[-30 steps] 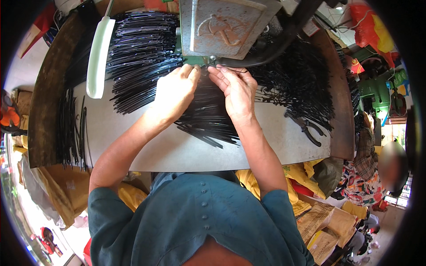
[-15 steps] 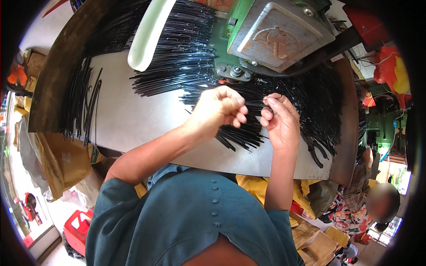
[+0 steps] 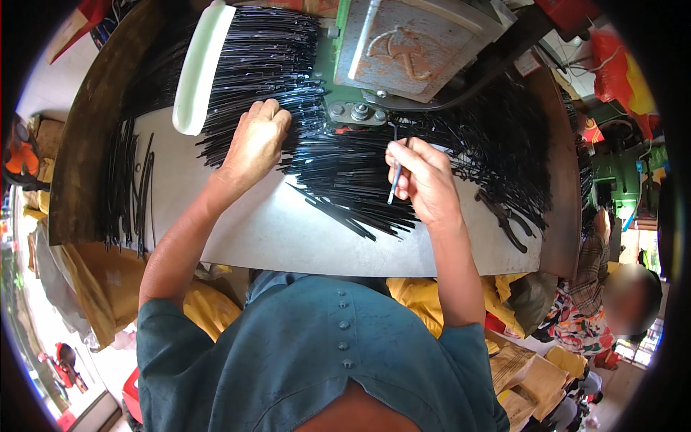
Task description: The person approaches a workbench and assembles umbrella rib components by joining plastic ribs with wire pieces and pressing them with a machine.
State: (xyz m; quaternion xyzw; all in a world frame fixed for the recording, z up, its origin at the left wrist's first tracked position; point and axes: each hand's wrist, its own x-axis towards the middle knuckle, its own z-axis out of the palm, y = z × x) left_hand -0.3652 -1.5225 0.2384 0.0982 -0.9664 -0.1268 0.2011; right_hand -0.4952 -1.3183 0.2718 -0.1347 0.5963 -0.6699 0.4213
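Heaps of thin black metal rods [image 3: 345,173] cover the far half of a grey metal table [image 3: 273,230]. My left hand [image 3: 255,144] rests fisted on the rods left of the machine; I cannot see what its fingers enclose. My right hand [image 3: 425,180] pinches one thin rod [image 3: 394,180] that stands upright, its upper end close under the base of a grey and green press machine [image 3: 410,43]. A small bolted plate [image 3: 356,113] sits at the machine's foot between my hands.
A pale green plastic trough [image 3: 198,68] lies at the back left among more rods [image 3: 266,65]. Loose rods [image 3: 133,180] hang over the table's left edge. Black pliers [image 3: 507,219] lie at the right. Another person [image 3: 612,302] sits at the lower right.
My left hand has moved up and left onto the rods by the trough. My right hand has turned and now holds a single rod upright near the machine's base.
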